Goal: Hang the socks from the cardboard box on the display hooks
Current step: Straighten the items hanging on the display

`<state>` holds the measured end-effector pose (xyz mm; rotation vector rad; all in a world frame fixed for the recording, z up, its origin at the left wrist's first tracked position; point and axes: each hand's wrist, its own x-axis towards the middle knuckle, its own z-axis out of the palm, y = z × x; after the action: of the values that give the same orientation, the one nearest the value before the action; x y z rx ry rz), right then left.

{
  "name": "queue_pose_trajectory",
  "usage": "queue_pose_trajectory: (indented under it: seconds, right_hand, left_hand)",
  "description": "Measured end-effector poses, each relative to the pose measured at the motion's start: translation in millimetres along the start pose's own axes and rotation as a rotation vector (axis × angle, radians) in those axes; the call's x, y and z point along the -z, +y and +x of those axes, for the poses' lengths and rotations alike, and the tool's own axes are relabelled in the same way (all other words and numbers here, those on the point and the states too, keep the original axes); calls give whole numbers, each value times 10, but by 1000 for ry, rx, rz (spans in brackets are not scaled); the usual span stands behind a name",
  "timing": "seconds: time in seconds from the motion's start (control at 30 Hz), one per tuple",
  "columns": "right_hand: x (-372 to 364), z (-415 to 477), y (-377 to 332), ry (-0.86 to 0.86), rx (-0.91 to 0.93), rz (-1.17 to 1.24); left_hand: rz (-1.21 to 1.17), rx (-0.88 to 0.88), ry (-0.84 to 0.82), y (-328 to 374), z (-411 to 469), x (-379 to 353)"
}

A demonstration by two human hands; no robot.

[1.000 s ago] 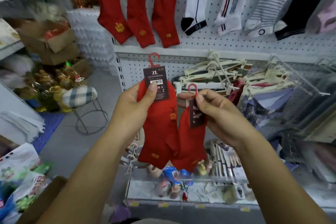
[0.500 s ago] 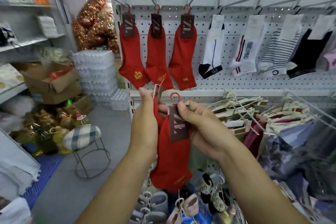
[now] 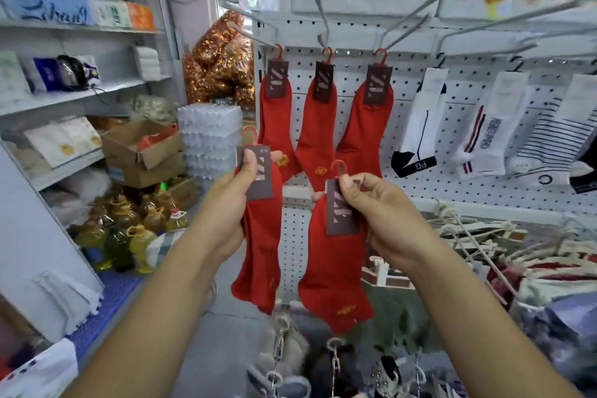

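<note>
left hand (image 3: pixel 231 203) and right hand (image 3: pixel 381 220) each gripping a tagged red sock, left sock (image 3: pixel 260 249), right sock (image 3: pixel 336 271)

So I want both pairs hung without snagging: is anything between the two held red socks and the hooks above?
Nothing visible blocks the way. The left hand holds one red sock, the right hand another, both below the display hooks. Three red pairs already hang there, with open air between.

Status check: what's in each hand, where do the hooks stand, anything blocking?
Left hand grips one red sock by its tag; right hand grips another. Neither hung. Three red pairs on display hooks above. Path clear.
</note>
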<state>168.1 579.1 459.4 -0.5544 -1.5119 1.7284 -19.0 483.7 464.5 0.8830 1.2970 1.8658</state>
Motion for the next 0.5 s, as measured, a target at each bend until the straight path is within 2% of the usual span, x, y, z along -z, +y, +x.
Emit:
queue_pose_trajectory:
  seconds: [0.27,0.5]
  right_hand:
    - [-76,415,-304,-43,50,-66]
    - [-164,638,-396,36,3,-114]
  left_hand:
    - [43,-47,44,403,327,325]
    - [87,-71,52,546,542,501]
